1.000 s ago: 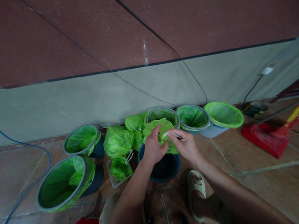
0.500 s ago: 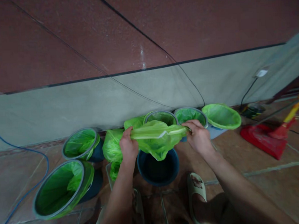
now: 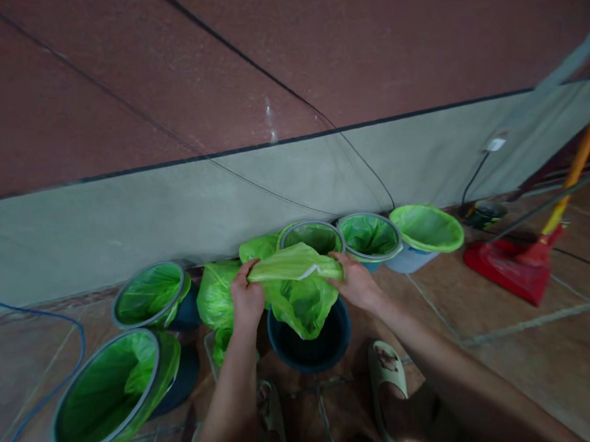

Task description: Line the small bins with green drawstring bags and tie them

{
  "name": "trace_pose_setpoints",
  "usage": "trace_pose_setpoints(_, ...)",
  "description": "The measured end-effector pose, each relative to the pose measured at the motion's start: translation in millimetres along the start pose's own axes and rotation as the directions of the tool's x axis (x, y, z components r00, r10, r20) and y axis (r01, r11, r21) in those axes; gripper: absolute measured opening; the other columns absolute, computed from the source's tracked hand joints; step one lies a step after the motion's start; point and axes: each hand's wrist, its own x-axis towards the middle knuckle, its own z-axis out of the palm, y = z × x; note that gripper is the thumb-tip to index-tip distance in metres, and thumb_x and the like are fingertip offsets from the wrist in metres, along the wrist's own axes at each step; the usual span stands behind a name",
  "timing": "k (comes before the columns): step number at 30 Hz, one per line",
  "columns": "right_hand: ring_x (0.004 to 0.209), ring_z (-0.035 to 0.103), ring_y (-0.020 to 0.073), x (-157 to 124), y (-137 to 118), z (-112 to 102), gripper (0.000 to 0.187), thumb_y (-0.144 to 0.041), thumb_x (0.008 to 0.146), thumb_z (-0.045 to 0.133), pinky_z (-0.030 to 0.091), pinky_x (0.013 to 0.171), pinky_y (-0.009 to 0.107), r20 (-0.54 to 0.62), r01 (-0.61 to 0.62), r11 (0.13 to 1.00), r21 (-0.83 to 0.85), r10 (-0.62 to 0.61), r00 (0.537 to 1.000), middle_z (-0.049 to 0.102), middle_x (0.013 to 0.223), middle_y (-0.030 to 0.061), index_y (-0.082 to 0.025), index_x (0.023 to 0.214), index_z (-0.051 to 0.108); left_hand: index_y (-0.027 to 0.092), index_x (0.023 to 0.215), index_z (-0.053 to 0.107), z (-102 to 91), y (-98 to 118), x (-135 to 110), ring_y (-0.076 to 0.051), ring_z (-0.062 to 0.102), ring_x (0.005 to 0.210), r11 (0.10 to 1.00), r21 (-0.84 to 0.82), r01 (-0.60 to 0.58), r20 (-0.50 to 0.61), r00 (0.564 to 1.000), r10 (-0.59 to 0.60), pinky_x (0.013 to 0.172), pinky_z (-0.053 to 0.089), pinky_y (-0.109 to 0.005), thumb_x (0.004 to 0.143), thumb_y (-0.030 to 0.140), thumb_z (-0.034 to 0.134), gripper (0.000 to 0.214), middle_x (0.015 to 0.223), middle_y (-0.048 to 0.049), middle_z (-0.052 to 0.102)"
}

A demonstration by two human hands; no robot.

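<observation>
Between my two hands stretches a green plastic garbage bag (image 3: 302, 300), its folded rim pulled taut and its body sagging open below. My left hand (image 3: 248, 295) grips the rim on the left side, fingers curled over it. The rim's right end is pinched in my right hand (image 3: 356, 282). Directly under the bag stands a dark blue bin (image 3: 311, 362) without a liner at its visible rim; the lower tip of the bag hangs over its opening.
Behind are lined bins (image 3: 370, 237) and a white bin (image 3: 416, 259) along the wall. More lined bins (image 3: 106, 396) stand left, beside a filled green bag (image 3: 218, 297). A red dustpan (image 3: 510, 269) lies right; a blue cable (image 3: 42, 399) crosses the floor left.
My hands have come closer together, the right one moving left and slightly down. The bag's rim is less widely stretched, and its body hangs lower and more open over the blue bin.
</observation>
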Motion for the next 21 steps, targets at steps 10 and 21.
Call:
trace_pose_setpoints(10, 0.093, 0.069, 0.0231, 8.1, 36.3, -28.9, 0.043, -0.003, 0.066, 0.049, 0.051, 0.086, 0.031, -0.202, -0.053, 0.989, -0.139, 0.024, 0.979, 0.074, 0.102, 0.0090, -0.018, 0.097, 0.075, 0.016, 0.111, 0.071, -44.0, 4.3, 14.2, -0.023, 0.068, 0.085, 0.913, 0.405, 0.050, -0.204, 0.978, 0.036, 0.083, 0.053, -0.033, 0.070, 0.009, 0.047, 0.048, 0.093, -0.0082, 0.075)
trace_pose_setpoints(21, 0.060, 0.066, 0.0181, 8.6, 52.0, -65.4, 0.027, -0.029, 0.059, 0.075, 0.054, 0.057, 0.030, 0.163, -0.316, 0.764, 0.563, 0.272, 0.948, 0.075, 0.072, 0.0030, -0.019, 0.084, 0.075, 0.017, 0.083, 0.076, -70.4, -26.9, 26.7, -0.021, 0.065, 0.062, 0.949, 0.232, 0.212, -0.161, 0.971, -0.177, 0.065, 0.054, -0.031, 0.059, 0.013, 0.054, 0.033, 0.062, -0.0025, 0.069)
